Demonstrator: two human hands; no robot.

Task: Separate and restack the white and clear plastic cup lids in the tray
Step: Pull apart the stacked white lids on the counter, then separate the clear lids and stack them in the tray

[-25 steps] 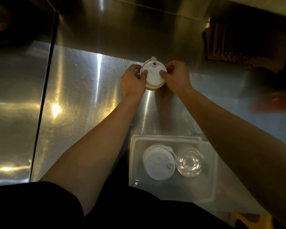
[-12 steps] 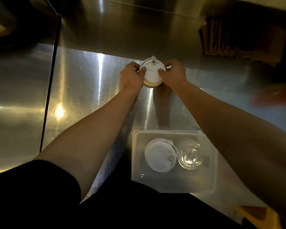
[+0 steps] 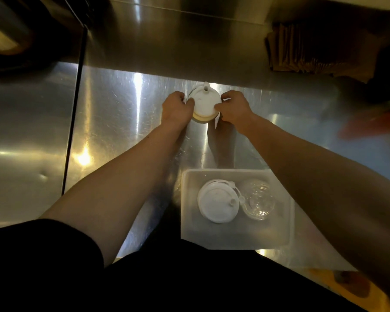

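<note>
Left hand (image 3: 177, 106): grip clamped on the left rim of a white lid (image 3: 205, 100), thumb laid over the lid's edge.
Right hand (image 3: 233, 108): grip clamped on the lid's right rim, thumb pressing the top, fingers curled behind.
Held lid: flat and face up between the two grips, with a small spout at its far edge; a tan cup (image 3: 203, 117) shows just under its near edge.
Tray (image 3: 234, 240): translucent white, on the steel bench (image 3: 113, 122), well below the grips toward the person's body and a little to the right.
White lids in tray (image 3: 218, 200): a stack in the tray's left half, nearer the left grip's side.
Clear lids in tray (image 3: 258, 203): a stack just beside the white stack, on the right grip's side; whether the two stacks touch I cannot tell.
Brown paper items (image 3: 306, 52): far right of the grips, against the back wall.
</note>
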